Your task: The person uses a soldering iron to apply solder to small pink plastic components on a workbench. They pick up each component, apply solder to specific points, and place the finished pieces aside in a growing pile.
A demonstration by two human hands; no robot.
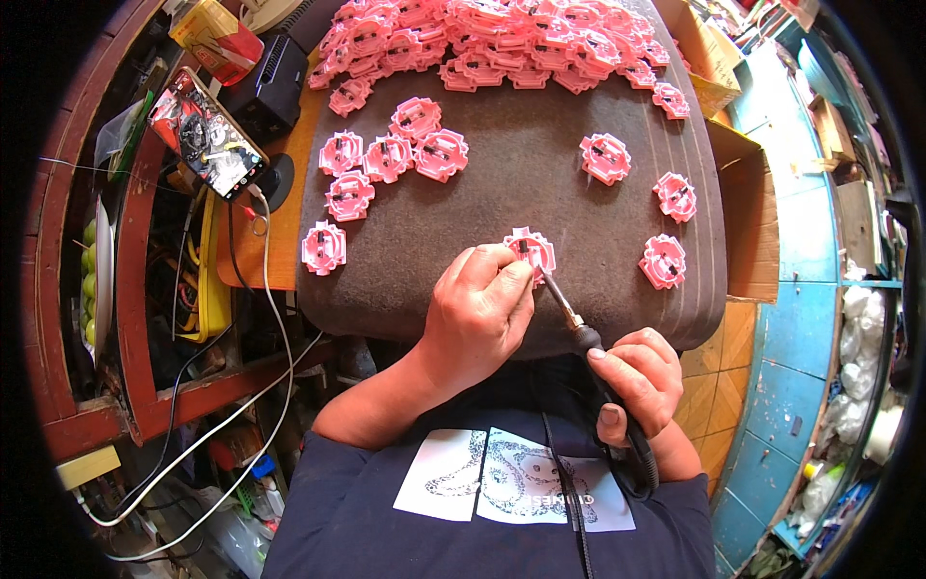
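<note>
My right hand grips the dark handle of a soldering iron. The iron's metal tip points up and left, reaching a pink plastic part near the front edge of the dark mat. This part has a notched outline and a small black piece inside. My left hand is closed in a pinch at the lower left of the same part; what lies between its fingertips is hidden. Left of it on the mat sit several similar pink parts, and a few more are on the right.
A large heap of pink parts covers the far end of the dark mat. On the left a phone stands on a holder, with a white cable hanging down. A cardboard box is beside the mat's right edge.
</note>
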